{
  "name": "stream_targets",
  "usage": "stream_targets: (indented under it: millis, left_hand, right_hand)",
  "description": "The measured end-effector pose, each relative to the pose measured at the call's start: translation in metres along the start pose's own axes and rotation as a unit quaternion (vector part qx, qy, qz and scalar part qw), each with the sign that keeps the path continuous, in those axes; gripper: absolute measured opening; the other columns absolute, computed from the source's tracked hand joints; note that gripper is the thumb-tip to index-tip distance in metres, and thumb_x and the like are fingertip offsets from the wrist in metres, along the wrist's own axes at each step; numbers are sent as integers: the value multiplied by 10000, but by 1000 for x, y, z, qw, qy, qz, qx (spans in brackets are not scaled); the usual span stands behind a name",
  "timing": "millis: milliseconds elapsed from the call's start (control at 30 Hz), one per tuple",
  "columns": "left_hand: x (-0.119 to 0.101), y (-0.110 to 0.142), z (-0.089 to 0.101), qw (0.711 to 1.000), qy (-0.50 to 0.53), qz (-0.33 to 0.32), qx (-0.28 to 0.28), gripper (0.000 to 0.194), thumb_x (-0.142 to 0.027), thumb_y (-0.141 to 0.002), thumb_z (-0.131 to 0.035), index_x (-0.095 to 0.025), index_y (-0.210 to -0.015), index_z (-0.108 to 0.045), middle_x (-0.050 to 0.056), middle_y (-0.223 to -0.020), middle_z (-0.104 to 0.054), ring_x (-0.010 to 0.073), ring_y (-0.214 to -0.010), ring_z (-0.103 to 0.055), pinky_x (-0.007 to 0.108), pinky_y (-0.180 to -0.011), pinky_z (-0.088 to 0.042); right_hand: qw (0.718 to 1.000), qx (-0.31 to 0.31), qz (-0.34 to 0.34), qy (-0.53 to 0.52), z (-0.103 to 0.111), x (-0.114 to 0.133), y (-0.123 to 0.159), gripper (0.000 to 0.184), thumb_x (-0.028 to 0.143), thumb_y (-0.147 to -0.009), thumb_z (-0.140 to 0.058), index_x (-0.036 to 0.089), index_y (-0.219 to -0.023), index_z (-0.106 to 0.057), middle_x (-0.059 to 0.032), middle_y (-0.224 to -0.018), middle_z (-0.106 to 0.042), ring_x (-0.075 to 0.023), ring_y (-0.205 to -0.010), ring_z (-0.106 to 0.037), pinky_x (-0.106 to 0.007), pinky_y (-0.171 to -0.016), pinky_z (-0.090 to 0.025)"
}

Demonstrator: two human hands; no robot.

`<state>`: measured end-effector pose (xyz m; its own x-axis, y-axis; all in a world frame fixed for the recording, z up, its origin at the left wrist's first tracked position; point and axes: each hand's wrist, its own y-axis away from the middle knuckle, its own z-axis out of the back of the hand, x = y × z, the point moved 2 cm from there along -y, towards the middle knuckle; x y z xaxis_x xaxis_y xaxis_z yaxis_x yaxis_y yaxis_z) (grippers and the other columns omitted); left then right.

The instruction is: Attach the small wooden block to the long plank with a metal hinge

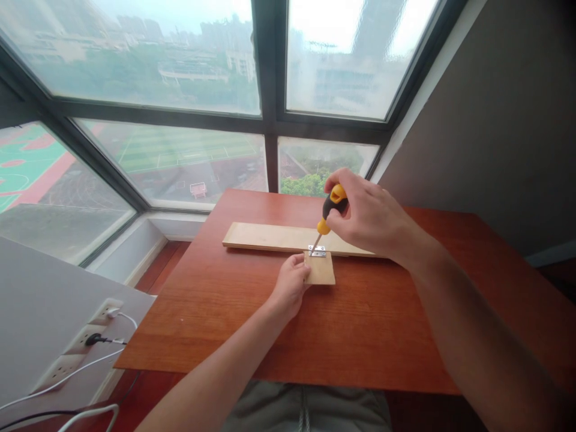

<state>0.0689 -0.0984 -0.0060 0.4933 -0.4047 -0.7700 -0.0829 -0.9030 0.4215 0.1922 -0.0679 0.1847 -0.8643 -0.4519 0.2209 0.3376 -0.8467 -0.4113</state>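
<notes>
A yellow and black screwdriver (329, 207) is in my right hand (371, 213), its handle pinched near the top between the fingers. It slants down, and its tip meets the left side of a small silver hinge (317, 251). That hinge lies across the joint between a long pale wooden board (274, 236) and a small square wooden piece (321, 271). My left hand (291, 279) grips the small piece by its left edge, thumb on top and fingers partly hidden. My right hand and forearm cover the long board's right end.
The reddish-brown wooden table (216, 324) carries the boards. Behind it stand large framed windows (171, 162). At the lower left, wall sockets (85, 337) hold a white plug and a black plug, with cables (67, 375) trailing. A grey wall (486, 138) rises on the right.
</notes>
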Motion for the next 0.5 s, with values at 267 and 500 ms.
stream_targets:
  millis: [267, 500]
  left_hand:
    - [1, -1, 0, 1000, -1, 0, 1, 312, -67, -691, -640, -130, -994, -604, 116, -960, -715, 186, -795, -681, 296, -707, -563]
    - [1, -1, 0, 1000, -2, -4, -1, 298, -82, -701, -662, -135, -988, -601, 116, -977, -711, 183, -804, -682, 289, -710, -564]
  right_hand:
    - [997, -34, -51, 40, -2, 0, 1, 219, 408, -867, -511, 229, -985, -558, -29, -777, -645, -203, -660, -554, -304, -585, -314]
    - [999, -31, -17, 6, -2, -4, 4, 220, 283, -807, -540, 227, -1019, -556, -64, -1027, -665, -199, -753, -580, -306, -619, -356]
